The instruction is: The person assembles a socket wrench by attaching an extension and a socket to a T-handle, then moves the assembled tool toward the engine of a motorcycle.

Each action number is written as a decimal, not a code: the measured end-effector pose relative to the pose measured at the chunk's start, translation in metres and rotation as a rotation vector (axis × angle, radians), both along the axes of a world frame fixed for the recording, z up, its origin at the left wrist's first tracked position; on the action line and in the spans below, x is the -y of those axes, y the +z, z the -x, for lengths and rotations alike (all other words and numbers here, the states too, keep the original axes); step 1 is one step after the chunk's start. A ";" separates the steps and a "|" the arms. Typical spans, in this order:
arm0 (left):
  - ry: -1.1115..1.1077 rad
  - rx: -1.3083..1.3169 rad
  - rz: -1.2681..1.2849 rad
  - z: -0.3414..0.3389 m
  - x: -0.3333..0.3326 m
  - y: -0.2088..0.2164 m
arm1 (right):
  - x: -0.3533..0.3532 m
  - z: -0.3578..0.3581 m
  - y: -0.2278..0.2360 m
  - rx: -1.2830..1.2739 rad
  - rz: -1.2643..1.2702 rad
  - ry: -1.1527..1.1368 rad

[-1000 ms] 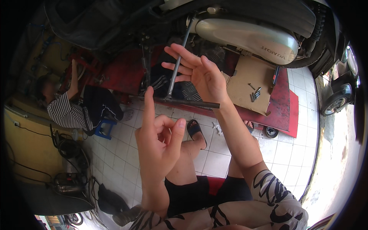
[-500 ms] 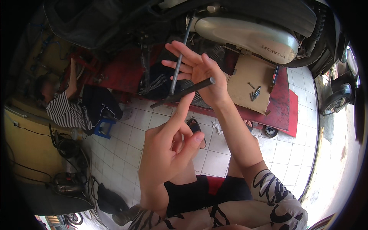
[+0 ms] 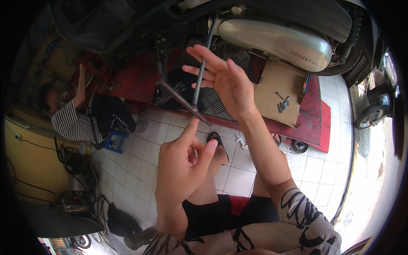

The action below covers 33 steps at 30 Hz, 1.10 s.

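A long T-handle wrench [image 3: 201, 74] runs from the underside of the motorcycle [image 3: 276, 42] down toward me. Its crossbar [image 3: 177, 96] slants from upper left to lower right. The index fingertip of my left hand [image 3: 180, 170] is stretched up to the crossbar near the joint, while its other fingers curl loosely and the thumb stands apart. My right hand [image 3: 231, 87] is open, palm turned toward the shaft, with spread fingers reaching across it without wrapping round it. The wrench's far end is lost in shadow by the engine.
A red platform [image 3: 310, 123] under the motorcycle carries cardboard [image 3: 272, 91] with several bolts [image 3: 283, 104]. To the left, a person in a striped shirt [image 3: 76, 123] is beside a blue stool [image 3: 115, 141]. A compressor-like machine [image 3: 76, 202] with hoses stands lower left.
The crossbar has turned about the shaft, from rising rightward to falling rightward. My left index fingertip has shifted slightly left and down; my right hand remains nearly in place.
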<state>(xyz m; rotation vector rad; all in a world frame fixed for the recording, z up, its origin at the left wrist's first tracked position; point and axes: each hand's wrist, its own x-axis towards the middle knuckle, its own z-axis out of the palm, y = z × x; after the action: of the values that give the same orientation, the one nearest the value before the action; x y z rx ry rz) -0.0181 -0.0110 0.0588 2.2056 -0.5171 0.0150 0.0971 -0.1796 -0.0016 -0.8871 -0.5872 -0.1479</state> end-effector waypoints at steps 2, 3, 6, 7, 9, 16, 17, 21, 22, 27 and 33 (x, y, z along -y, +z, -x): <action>-0.071 0.006 -0.005 0.000 0.000 -0.001 | 0.000 0.001 0.002 -0.004 -0.007 0.005; -0.098 0.020 0.013 0.000 0.003 0.000 | 0.000 0.001 0.002 -0.006 -0.013 0.009; -0.138 0.060 0.020 0.000 0.007 0.006 | 0.000 0.000 0.001 -0.007 -0.027 0.019; -0.144 0.073 0.015 0.000 0.008 0.007 | 0.000 0.000 0.001 -0.006 -0.028 0.020; -0.172 0.101 0.058 -0.001 0.007 0.004 | 0.001 0.000 0.001 -0.003 -0.026 0.019; -0.048 0.195 0.274 0.001 0.008 0.003 | -0.001 0.000 0.001 0.007 -0.005 0.001; -0.014 0.252 0.279 -0.001 0.006 0.002 | -0.002 0.000 0.001 0.008 -0.008 0.006; 0.083 0.372 0.294 -0.010 0.001 -0.003 | 0.002 0.002 0.002 -0.011 -0.032 -0.016; 0.092 0.379 0.263 -0.009 0.000 -0.003 | 0.002 0.003 0.002 -0.013 -0.059 -0.021; 0.115 0.457 0.038 -0.010 -0.009 -0.005 | 0.001 0.001 0.000 -0.011 -0.076 -0.025; 0.104 0.223 -0.112 -0.003 -0.005 -0.013 | 0.000 0.001 0.000 -0.013 -0.084 -0.023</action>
<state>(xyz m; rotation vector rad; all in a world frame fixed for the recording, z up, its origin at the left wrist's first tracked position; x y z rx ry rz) -0.0149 -0.0057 0.0458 2.3528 -0.5356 0.2965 0.0962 -0.1801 -0.0012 -0.8129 -0.5552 -0.1867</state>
